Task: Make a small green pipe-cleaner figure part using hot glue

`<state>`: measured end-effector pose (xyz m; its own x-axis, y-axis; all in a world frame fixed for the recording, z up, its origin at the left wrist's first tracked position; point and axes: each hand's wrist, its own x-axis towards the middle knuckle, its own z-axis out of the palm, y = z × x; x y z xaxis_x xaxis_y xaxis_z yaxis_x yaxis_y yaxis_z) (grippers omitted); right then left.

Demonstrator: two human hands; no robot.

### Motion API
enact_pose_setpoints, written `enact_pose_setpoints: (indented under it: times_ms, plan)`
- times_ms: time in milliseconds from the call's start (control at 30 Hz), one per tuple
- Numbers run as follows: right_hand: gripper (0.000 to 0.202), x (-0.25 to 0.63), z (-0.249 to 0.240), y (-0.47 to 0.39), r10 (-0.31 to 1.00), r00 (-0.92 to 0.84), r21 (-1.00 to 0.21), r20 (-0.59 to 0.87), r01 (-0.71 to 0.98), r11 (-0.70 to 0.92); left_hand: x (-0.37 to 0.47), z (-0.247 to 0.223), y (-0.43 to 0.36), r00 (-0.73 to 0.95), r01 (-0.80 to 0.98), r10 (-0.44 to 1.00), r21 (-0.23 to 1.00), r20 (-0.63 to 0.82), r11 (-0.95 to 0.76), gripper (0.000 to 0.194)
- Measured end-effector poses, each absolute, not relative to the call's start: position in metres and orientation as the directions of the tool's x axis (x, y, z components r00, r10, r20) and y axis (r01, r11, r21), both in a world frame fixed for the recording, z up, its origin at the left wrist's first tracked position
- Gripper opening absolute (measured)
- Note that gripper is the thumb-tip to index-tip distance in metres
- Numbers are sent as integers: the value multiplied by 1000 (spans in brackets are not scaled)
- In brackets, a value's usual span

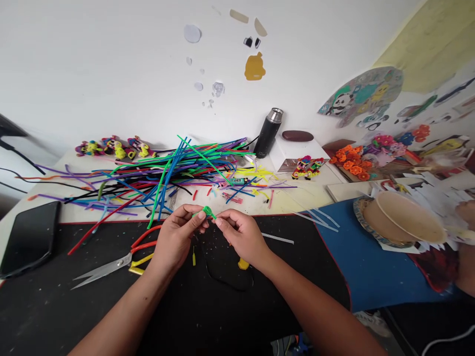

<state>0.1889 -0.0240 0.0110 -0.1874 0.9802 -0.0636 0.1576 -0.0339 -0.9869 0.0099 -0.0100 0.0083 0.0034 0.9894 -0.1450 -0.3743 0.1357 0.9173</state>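
Between my two hands is a coiled green pipe cleaner (208,211), held above the black mat. My left hand (181,230) pinches the coil between thumb and fingers. At its right end, the thumb and forefinger of my right hand (241,232) are closed on the short free end. Red-handled scissors (124,262) lie on the mat left of my left hand, partly covered by my wrist. Below the hands are a small yellow piece (243,264) and a thin black strand (222,284). A tangled heap of coloured pipe cleaners (163,170) lies behind them.
A phone (31,237) is at the left edge. Several small figures (115,147) stand at the back left. A black thermos (268,132) and white box (297,151) stand against the wall. Clear glue sticks (319,217) and a bowl (408,217) are on the right.
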Motion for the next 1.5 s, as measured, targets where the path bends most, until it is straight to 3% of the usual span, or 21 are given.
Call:
enact_pose_setpoints:
  times_ms: [267, 433, 600, 800, 1067, 1300, 1500]
  plan:
    - [23, 186, 4, -28, 981, -192, -981, -25, 195, 13, 11, 4, -12, -37, -190, 997, 980, -66, 57, 42]
    - [21, 187, 0, -29, 978, -207, -960, -1, 273, 57, 9, 0, -17, -60, 52, 997, 998, 46, -43, 34]
    - [19, 191, 0, -31, 974, -226, -944, -21, 326, 55, 6, 0, -19, -33, 355, 986, 924, 164, -142, 23]
    - [18, 197, 7, -33, 974, -225, -929, -30, 367, 56, 5, 3, -20, 116, 400, 969, 883, 219, -248, 22]
    - [18, 199, 9, -34, 972, -235, -897, -21, 434, 85, 3, 1, -19, 77, 527, 971, 818, 225, -231, 19]
    - [13, 203, 24, -29, 953, -300, -767, 37, 603, 220, 4, -2, -18, 130, 584, 957, 760, 260, -286, 17]
    - [14, 208, 43, -22, 932, -362, -634, -21, 726, 267, 3, -3, -18, 206, 573, 946, 753, 251, -324, 18]
